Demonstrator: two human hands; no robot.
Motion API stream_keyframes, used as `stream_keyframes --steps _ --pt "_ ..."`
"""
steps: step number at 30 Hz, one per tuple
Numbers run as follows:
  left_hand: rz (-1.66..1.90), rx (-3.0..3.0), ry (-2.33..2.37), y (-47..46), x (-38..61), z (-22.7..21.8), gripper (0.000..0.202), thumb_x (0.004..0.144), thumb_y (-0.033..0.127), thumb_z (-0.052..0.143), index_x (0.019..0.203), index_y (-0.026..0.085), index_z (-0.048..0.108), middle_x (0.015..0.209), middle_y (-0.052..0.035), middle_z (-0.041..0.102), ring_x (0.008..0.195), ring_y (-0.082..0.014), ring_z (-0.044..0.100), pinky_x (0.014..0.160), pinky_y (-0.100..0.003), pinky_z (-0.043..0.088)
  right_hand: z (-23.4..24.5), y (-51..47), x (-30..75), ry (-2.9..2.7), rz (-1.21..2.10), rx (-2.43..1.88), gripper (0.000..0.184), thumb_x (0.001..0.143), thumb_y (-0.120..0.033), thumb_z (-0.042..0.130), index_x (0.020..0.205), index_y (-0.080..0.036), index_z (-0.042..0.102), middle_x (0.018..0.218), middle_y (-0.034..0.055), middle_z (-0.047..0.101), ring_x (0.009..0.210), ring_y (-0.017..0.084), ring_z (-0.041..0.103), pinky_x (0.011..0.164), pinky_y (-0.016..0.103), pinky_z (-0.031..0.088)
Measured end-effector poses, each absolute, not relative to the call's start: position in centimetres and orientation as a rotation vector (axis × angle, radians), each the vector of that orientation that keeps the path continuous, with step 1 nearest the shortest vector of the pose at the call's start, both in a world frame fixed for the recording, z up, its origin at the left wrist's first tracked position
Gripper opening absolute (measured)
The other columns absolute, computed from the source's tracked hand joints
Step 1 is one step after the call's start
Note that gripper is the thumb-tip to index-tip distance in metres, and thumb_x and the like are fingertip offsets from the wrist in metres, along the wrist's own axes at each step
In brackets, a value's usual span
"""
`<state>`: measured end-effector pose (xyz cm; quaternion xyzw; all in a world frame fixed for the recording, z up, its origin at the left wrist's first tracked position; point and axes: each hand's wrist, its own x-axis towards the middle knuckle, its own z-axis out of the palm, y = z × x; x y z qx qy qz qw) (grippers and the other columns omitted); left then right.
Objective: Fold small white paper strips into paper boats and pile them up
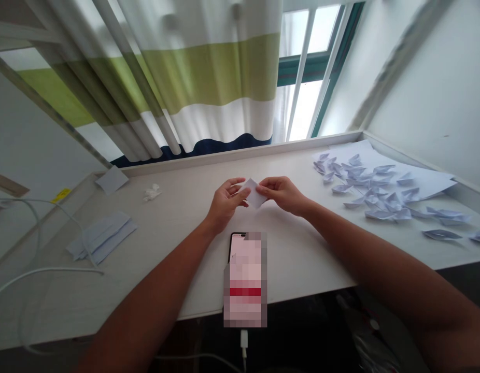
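Between my two hands is a small folded white paper (254, 192), held as a diamond with one corner up, above the table. My left hand (226, 201) pinches its left corner between thumb and fingers. My right hand (282, 194) grips the right edge, thumb on the face towards me. The fingertips behind the paper are partly hidden. Nearer to me, below the hands, lies a phone (243, 269) with a pinkish, blurred-out screen.
Several folded paper boats (372, 197) cover the table's right side, some by a large white sheet (430, 181). At left are paper slips (103, 238), a square sheet (112, 180), a crumpled tissue (152, 192) and a white cable (49, 270). A raised rim (224, 156) borders the back.
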<state>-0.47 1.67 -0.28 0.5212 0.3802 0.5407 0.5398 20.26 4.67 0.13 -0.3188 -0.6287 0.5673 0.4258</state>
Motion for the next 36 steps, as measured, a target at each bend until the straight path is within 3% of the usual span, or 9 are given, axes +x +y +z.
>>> stream_keyframes --steps 4,6,12,23,28,36 --pt "1.282 1.278 0.955 1.4 -0.3 -0.1 0.041 0.072 0.052 0.096 0.08 0.016 0.077 0.078 -0.0032 0.073 0.069 -0.0132 0.062 0.065 -0.028 0.052 -0.1 4.5 19.7 -1.46 1.521 -0.739 0.056 0.075 -0.068 0.094 0.087 -0.017 0.074 0.081 0.004 0.077 0.08 0.02 0.074 0.082 0.04 0.065" --pt "1.329 1.284 0.999 1.4 -0.3 0.1 0.039 0.07 0.05 0.096 0.073 0.017 0.076 0.072 -0.0019 0.071 0.064 -0.0117 0.057 0.063 -0.028 0.049 -0.1 4.4 19.5 -1.449 1.552 -0.738 0.057 0.075 -0.069 0.093 0.088 -0.017 0.073 0.082 0.0035 0.077 0.081 0.02 0.074 0.084 0.041 0.065" --pt "1.303 1.361 1.067 1.1 -0.5 0.6 0.032 0.069 0.044 0.097 0.07 0.017 0.078 0.066 -0.0005 0.067 0.063 -0.012 0.055 0.063 -0.028 0.044 0.1 4.1 19.3 -1.529 1.394 -0.783 0.057 0.08 -0.072 0.087 0.088 -0.016 0.077 0.084 0.0042 0.076 0.078 0.018 0.069 0.077 0.035 0.062" --pt "1.327 1.384 1.04 1.0 -0.5 0.8 0.04 0.07 0.05 0.097 0.066 0.018 0.074 0.062 -0.0003 0.065 0.061 -0.0133 0.056 0.061 -0.03 0.046 0.4 4.0 19.5 -1.525 1.397 -0.74 0.056 0.08 -0.071 0.087 0.084 -0.016 0.076 0.08 0.0041 0.075 0.075 0.017 0.069 0.076 0.035 0.062" --pt "1.231 1.423 1.021 1.1 -0.9 0.8 0.041 0.071 0.052 0.097 0.065 0.017 0.075 0.062 -0.0018 0.066 0.06 -0.0133 0.056 0.061 -0.029 0.046 0.7 3.6 19.4 -1.528 1.302 -0.77 0.061 0.082 -0.076 0.082 0.075 -0.016 0.074 0.071 0.0027 0.069 0.068 0.016 0.065 0.066 0.031 0.059" --pt "1.123 1.394 0.989 1.4 -1.0 0.5 0.044 0.078 0.059 0.092 0.077 0.015 0.083 0.07 -0.007 0.074 0.062 -0.0145 0.06 0.061 -0.029 0.05 0.5 3.7 19.2 -1.515 1.237 -0.782 0.063 0.084 -0.08 0.077 0.08 -0.017 0.074 0.073 0.0034 0.072 0.066 0.016 0.068 0.061 0.03 0.059"
